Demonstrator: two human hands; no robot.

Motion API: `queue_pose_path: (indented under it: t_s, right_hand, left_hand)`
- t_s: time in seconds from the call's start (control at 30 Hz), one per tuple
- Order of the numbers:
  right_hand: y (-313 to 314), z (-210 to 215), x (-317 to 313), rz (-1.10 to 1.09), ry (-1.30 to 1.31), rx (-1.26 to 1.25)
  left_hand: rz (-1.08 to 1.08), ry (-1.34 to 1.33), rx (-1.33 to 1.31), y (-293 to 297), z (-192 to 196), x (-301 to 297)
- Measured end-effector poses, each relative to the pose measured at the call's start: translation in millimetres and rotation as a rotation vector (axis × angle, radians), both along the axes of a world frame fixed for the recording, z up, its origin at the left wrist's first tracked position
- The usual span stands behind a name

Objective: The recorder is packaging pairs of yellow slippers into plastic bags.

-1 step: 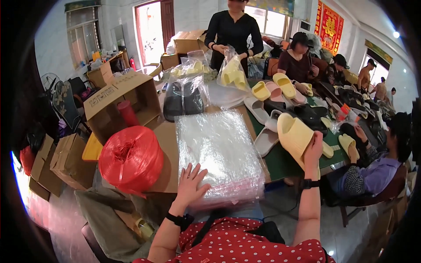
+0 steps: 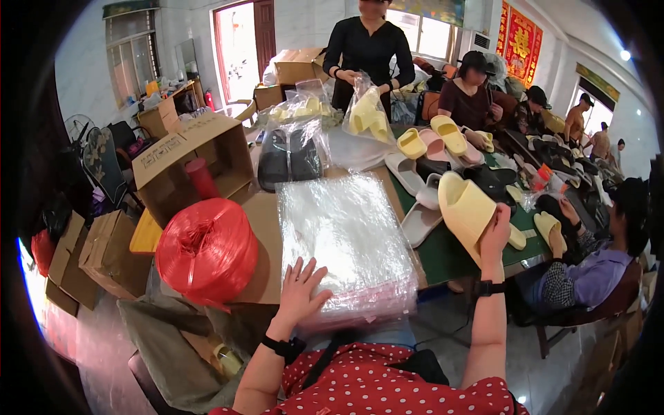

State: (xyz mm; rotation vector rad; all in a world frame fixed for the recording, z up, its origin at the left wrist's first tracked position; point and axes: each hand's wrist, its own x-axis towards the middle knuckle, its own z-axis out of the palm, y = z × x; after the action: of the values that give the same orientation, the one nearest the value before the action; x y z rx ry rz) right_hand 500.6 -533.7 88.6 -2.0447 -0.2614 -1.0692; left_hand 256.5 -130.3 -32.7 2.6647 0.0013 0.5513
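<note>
A red roll (image 2: 206, 252) sits near a carton (image 2: 168, 153).

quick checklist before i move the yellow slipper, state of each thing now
1. Yellow slipper held: ok, the right hand grips it by its side.
2. Stack of clear bags steadied: ok, the left hand rests at its near left part.
3. Top bag's mouth open: cannot tell, glare hides it.
4. Red twine roll off the stack: ok, it sits apart, to the left.
5. Second slipper in the same hand: cannot tell, the view is blocked.
</note>
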Motion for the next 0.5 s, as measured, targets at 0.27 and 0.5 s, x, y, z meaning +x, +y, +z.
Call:
queue_pose_path:
  t_s: [0.27,0.5]
  right_hand:
    - [77.2,41.6,4.6,0.523,-0.13,0.16]
    - [186.7,34.8,-25.8,1.1,0.397,0.811]
  left_hand:
    - [-0.02,0.023,-0.013,4.4,-1.0,4.3]
    - [0.004,0.009,0.019,2.2,6.2,10.6]
